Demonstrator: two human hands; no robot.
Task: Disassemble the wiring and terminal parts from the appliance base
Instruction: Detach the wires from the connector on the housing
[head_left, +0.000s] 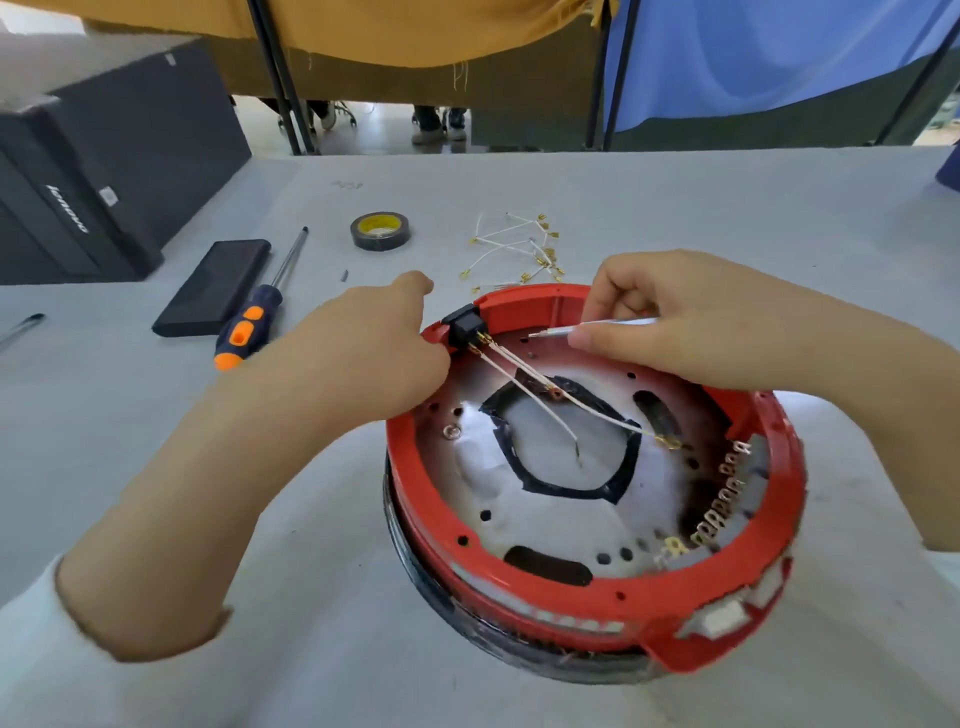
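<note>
The round red appliance base (587, 592) lies upside down on the grey table, its white inner plate marked with a black tape outline. A black socket block (466, 325) sits in its far left rim. From the block, white wires (540, 395) with brass terminals run across the plate. My left hand (363, 348) grips the rim beside the socket block, fingers curled. My right hand (675, 317) pinches a thin silver tool (587, 328) whose tip points left toward the block's terminals. A row of brass terminals (722, 499) lines the right inner rim.
Beyond the base lie a pile of removed white wires (519, 249), a roll of black tape (380, 230), an orange and blue screwdriver (260, 312) and a flat black case (213, 286). A black computer tower (104, 171) stands at the far left.
</note>
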